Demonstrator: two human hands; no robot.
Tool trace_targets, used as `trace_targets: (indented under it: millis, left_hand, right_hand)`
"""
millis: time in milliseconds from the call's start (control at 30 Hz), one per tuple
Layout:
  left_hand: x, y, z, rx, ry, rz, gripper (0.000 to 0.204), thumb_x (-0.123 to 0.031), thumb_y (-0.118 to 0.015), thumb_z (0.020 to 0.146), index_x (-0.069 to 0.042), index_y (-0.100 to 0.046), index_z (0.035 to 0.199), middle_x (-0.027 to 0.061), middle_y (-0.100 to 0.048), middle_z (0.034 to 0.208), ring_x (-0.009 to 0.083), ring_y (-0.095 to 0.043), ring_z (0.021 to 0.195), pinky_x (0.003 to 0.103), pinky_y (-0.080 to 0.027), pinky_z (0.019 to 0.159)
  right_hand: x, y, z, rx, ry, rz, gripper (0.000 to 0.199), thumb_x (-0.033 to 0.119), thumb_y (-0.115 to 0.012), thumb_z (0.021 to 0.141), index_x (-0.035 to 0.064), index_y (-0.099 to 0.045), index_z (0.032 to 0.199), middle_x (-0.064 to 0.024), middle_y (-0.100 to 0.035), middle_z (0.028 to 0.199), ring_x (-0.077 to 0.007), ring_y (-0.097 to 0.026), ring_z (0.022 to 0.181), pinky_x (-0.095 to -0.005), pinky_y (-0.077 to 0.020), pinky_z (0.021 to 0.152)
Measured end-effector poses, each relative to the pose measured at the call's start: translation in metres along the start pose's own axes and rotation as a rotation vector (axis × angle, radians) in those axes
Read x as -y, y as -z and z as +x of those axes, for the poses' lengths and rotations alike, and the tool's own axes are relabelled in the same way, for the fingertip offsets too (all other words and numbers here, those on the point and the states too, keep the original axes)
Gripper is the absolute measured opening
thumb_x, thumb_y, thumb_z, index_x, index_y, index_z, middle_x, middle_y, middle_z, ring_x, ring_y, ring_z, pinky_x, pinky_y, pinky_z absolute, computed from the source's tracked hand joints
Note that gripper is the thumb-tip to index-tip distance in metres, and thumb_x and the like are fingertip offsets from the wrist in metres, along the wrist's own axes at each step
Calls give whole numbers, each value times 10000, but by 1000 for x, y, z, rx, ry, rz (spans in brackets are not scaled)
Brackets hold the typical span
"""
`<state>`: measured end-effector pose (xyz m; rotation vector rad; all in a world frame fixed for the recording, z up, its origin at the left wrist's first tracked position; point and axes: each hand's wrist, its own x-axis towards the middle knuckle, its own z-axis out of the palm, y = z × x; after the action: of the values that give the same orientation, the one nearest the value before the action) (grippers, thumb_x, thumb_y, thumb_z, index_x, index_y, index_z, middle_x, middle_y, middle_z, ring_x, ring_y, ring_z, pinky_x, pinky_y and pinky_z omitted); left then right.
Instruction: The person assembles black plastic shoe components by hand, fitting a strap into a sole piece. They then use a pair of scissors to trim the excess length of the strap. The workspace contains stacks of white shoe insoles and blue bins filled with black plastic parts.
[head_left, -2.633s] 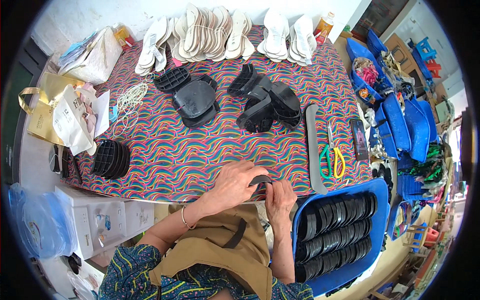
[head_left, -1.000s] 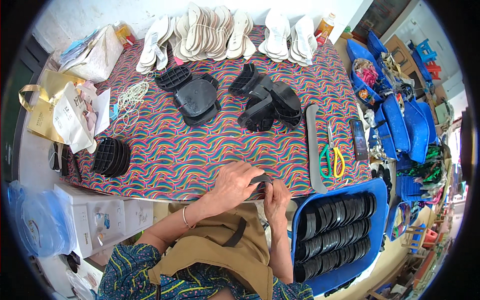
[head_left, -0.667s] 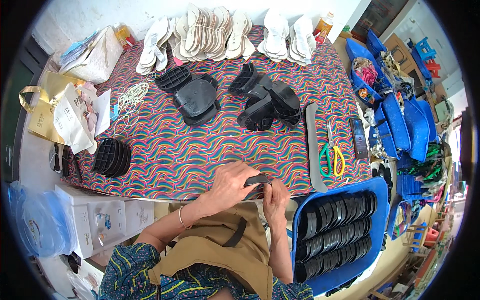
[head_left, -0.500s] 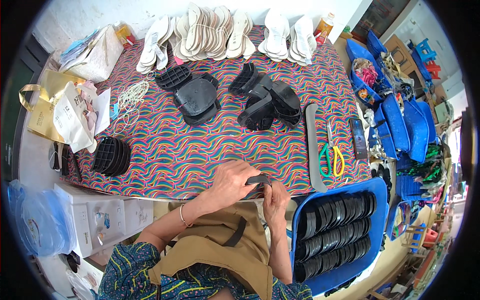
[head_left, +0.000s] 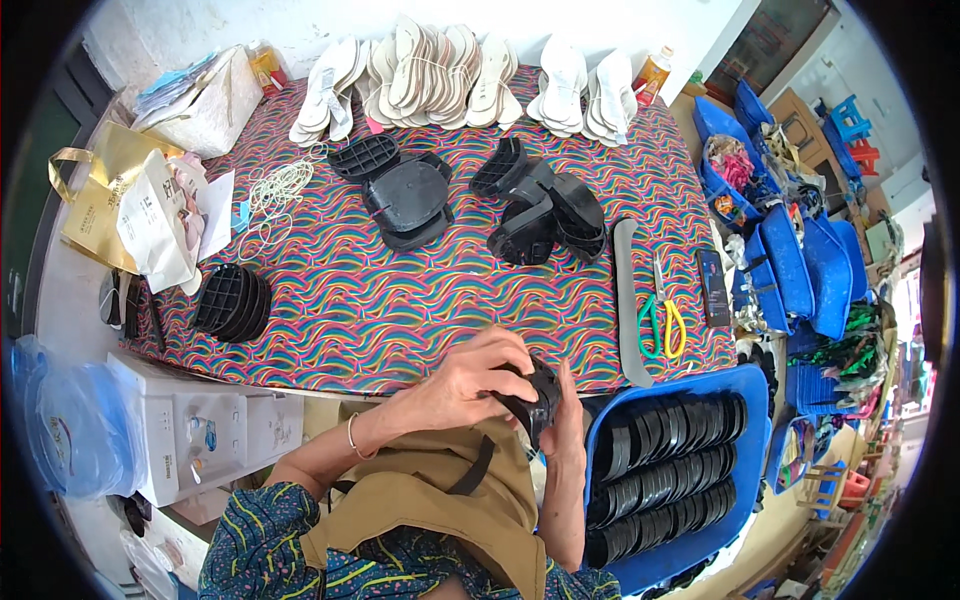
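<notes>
Above my lap, at the table's near edge, both hands hold a glossy black curved piece [head_left: 541, 398], perhaps a moulded shoe part. My left hand [head_left: 478, 382] has its fingers bent over the piece's left side. On the opposite side, my right hand [head_left: 567, 418] presses against it with the fingers pointing up, partly hidden by it. Beside my right forearm stands a blue bin [head_left: 757, 440] with rows of similar-looking black curved pieces [head_left: 668, 465].
On the patterned tablecloth [head_left: 420, 320] lie black moulded pieces [head_left: 408, 195], more of them [head_left: 550, 215], a ribbed black stack [head_left: 235, 303], a grey strip [head_left: 627, 300], scissors [head_left: 661, 315] and a phone [head_left: 713, 287]. Bundled pale insoles [head_left: 430, 75] line the back, near tangled bands [head_left: 270, 205].
The black piece has been turned and now shows a broader face. My left fingers have shifted over it, and my right fingers have straightened upward. The view has tilted slightly.
</notes>
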<state>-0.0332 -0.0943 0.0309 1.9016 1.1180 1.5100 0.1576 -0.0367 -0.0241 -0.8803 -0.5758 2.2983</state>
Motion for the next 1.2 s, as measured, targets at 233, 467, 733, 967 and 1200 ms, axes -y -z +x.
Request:
trace_targets:
  millis: [233, 467, 733, 967, 1200]
  left_hand:
    - [-19, 10, 6, -229, 190, 51, 520, 53, -705, 712, -126, -690, 1201, 156, -506, 1352, 321, -447, 1333, 437, -390, 1080]
    - [-15, -18, -9, -335, 650, -561, 499, -384, -448, 1066, 24, -558, 1331, 80, -641, 1226, 131, -572, 1133, 292, -434, 1000]
    - [5, -56, -17, -538, 428, 47, 336, -274, -485, 1053, 43, -597, 1063, 13, -557, 746, 84, -488, 709, 307, -404, 628]
    - [2, -45, -9, -428, 672, -471, 356, -326, -471, 1063, -6, -607, 984, -17, -558, 810, 65, -489, 762, 279, -417, 660]
    - [-3, -36, 4, -330, 567, -264, 418, -355, -447, 1066, 30, -604, 1027, 44, -632, 867, 98, -557, 822, 351, -447, 716]
  right_hand:
    - [10, -26, -10, -67, 290, 1, 452, 322, -539, 992, -10, -558, 1299, -124, -646, 1236, -235, -622, 1142, -404, -477, 1011]
    - [4, -32, -18, -106, 512, -85, 475, 354, -528, 999, -12, -557, 1300, -108, -648, 1211, -214, -637, 1093, -381, -498, 960]
    - [-15, -26, -18, -135, 643, -257, 443, 351, -474, 1020, -5, -556, 1270, -104, -651, 1173, -199, -636, 1061, -363, -513, 907]
    - [-15, -30, -8, -241, 719, -87, 420, 360, -452, 1024, 17, -580, 1229, -95, -664, 1136, -209, -667, 984, -371, -535, 880]
    - [-13, -32, -9, -240, 731, -106, 400, 356, -471, 1021, 17, -589, 1196, -81, -664, 1065, -193, -667, 937, -346, -546, 833]
